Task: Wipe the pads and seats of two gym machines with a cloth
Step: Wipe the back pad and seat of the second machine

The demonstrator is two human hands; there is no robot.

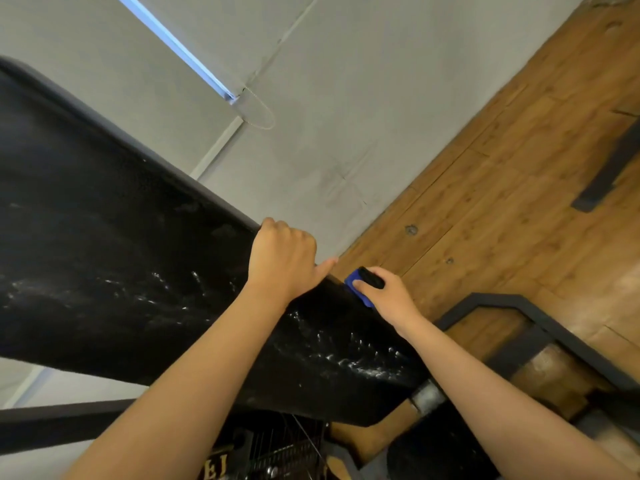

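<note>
Head view: both my hands at the far edge of a black pad.

Nearest, my forearms cross the black pad (104, 254), whose surface is streaked with pale smears. My left hand (282, 261) grips the pad's far edge, fingers curled over it and thumb laid along the rim. Just to its right, my right hand (388, 294) is closed round a blue cloth (356, 287) at the same edge. Beyond lie a dark metal frame (502, 299), a wooden floor (502, 168) and a grey surface (346, 98).

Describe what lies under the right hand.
A blue cloth, gripped by the right hand against the edge of the black pad, with something dark on it. The hand covers the rest of the cloth.
</note>
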